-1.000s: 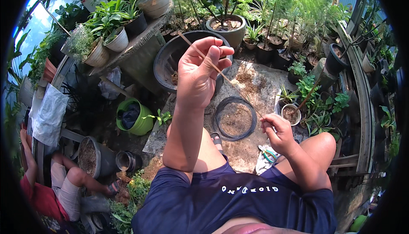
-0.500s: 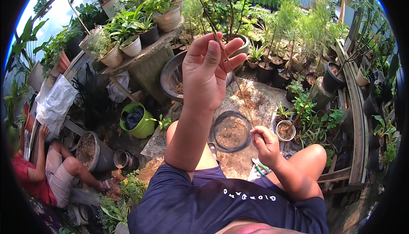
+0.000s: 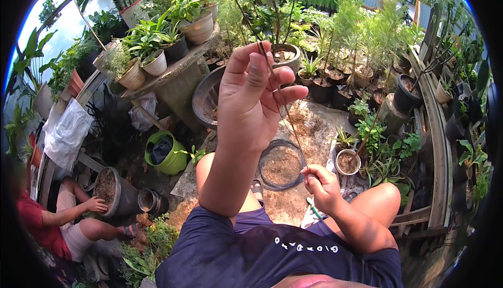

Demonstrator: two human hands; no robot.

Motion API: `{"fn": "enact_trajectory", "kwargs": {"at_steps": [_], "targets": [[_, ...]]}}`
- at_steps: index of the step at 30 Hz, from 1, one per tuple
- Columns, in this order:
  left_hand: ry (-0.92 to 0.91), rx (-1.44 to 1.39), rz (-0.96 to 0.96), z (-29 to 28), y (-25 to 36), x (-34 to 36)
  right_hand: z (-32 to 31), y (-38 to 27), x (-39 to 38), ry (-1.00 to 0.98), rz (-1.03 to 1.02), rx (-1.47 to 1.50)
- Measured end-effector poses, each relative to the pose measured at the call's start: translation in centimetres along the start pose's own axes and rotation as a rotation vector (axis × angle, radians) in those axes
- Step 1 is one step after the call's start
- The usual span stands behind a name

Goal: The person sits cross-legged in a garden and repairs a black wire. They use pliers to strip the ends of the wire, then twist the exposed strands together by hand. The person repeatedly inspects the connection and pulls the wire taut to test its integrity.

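holding a long, thin brown strand (image 3: 297, 141) aslant

the left hand (image 3: 250, 91) pinches its upper part between thumb and forefinger, other fingers spread; the right hand (image 3: 321, 187) is clamped on its lower end, near a round coil of dark wire (image 3: 282, 187) on the stained ground (image 3: 285, 208).

Strong daylight bleached the sky (image 3: 68, 16) at upper left and fell in bright patches on the floor (image 3: 283, 207), while deep shade pooled beneath the grey tabletop (image 3: 181, 63). Fisheye distortion bowed the wooden rail (image 3: 438, 144) at right, inside a black, blue-fringed rim.
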State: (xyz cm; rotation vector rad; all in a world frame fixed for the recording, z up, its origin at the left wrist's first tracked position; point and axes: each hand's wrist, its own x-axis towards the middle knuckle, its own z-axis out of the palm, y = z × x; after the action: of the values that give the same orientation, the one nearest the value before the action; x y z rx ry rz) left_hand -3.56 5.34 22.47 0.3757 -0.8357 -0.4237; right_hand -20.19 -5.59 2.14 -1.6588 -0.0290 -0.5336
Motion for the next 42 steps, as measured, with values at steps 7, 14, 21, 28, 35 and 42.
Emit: {"fn": "enact_trajectory", "kwargs": {"at_steps": [7, 14, 21, 28, 35, 42], "targets": [[-0.01, -0.067, -0.046, 0.5, -0.7, 0.3, -0.3, 0.1, -0.6, 0.015, 0.101, 0.069], [0.028, 0.001, -0.057, -0.1, -1.6, 0.4, -0.5, 0.5, -0.8, 0.012, 0.078, 0.01], [0.061, -0.006, -0.03, -0.3, -1.6, 0.0, -0.1, -0.5, -0.8, 0.025, 0.222, 0.1], [0.09, 0.049, 0.043, -0.2, -2.2, -0.3, 0.4, -0.2, -0.8, -0.01, 0.168, 0.101], [0.081, 0.106, 0.096, 0.2, -2.8, -0.7, 0.6, -0.2, -0.7, -0.005, 0.183, 0.075], [0.115, 0.215, 0.034, -0.3, -1.3, -0.3, -1.6, -1.8, 1.2, 0.034, -0.424, -0.819]]}}
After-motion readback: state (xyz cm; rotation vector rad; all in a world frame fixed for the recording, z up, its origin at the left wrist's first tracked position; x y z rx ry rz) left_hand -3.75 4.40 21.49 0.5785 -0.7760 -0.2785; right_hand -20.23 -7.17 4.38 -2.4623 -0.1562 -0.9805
